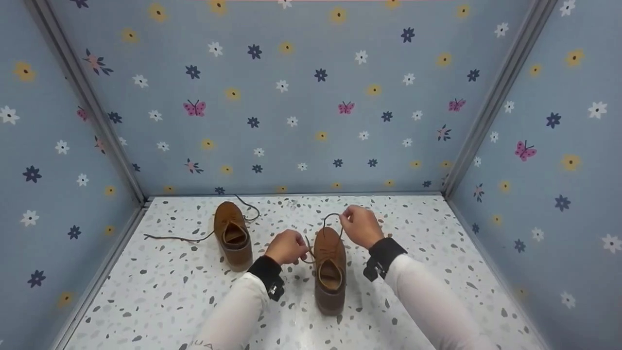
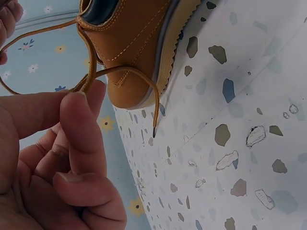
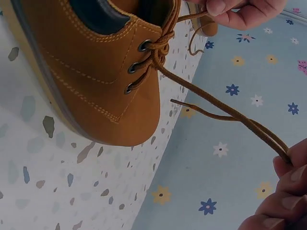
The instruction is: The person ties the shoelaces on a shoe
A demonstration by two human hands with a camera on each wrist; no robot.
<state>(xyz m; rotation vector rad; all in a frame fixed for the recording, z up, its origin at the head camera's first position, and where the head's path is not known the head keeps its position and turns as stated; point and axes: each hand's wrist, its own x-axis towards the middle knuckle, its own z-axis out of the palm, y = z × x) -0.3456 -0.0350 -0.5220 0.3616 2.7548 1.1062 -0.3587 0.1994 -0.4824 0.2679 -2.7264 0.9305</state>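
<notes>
A tan lace-up shoe point(image 1: 330, 265) stands on the speckled floor between my hands, its toe toward the back wall. Left of the shoe, my left hand point(image 1: 287, 247) pinches one brown shoelace point(image 2: 91, 62) between thumb and forefinger; its tipped end hangs loose past the fingers in the left wrist view. My right hand point(image 1: 362, 226), beyond the toe on the right, pinches the other shoelace point(image 3: 206, 98), drawn out from the eyelets with its tail doubling back. In the right wrist view the laces cross in a knot point(image 3: 160, 47) at the top eyelets.
A second tan shoe point(image 1: 233, 236) stands to the left, its untied laces point(image 1: 180, 238) spread on the floor. Flower-patterned panels point(image 1: 291, 97) rise at the back and both sides of the speckled floor point(image 1: 413, 301). A black camera strap point(image 1: 386, 253) circles each wrist.
</notes>
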